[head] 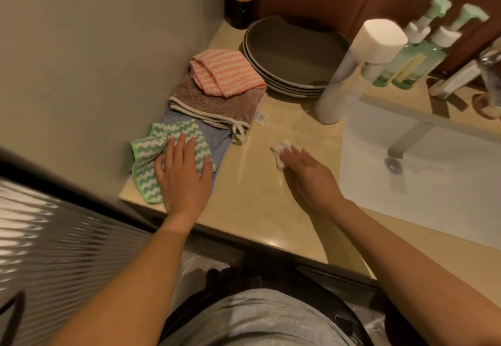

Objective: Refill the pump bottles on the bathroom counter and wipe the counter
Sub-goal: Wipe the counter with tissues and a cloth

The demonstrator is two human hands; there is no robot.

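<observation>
Left hand [184,175] flat, open on green cloth [151,161], right hand [306,172] pinching white wad [282,152] on counter [257,210]

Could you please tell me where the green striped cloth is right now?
The green striped cloth lies at the counter's near left corner, under the left hand, overlapping the blue cloth.

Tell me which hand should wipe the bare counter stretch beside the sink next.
Right, probably. The right hand already presses a white wad onto the counter next to the sink; the left hand lies flat on the green striped cloth farther away.
</observation>
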